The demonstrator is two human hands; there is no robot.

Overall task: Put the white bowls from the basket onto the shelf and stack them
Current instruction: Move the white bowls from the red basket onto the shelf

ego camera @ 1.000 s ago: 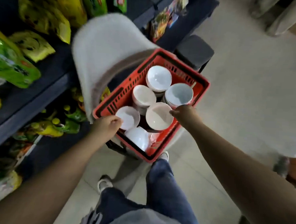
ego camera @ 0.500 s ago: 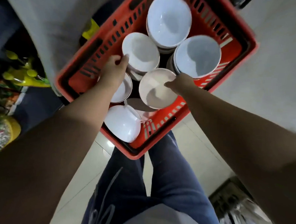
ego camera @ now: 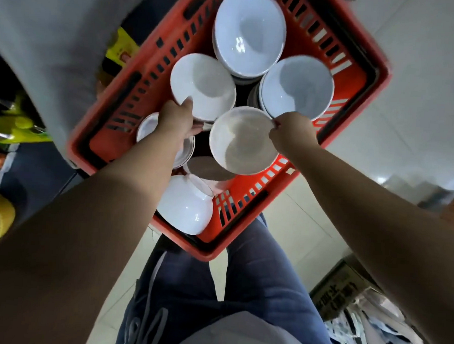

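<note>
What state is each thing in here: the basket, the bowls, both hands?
Basket, loaded with bowls.
Far bowl, upright, topping a stack.
Right bowl, upright, topping a stack.
Left bowl, upright, rim gripped by the left hand.
Middle bowl, upright, rim pinched by the right hand.
Near bowl, tipped over.

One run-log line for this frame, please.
stage: pickup in red basket | left hand: grips rim of left bowl | right hand: pinches rim of middle bowl | bowls not yet out of basket
</note>
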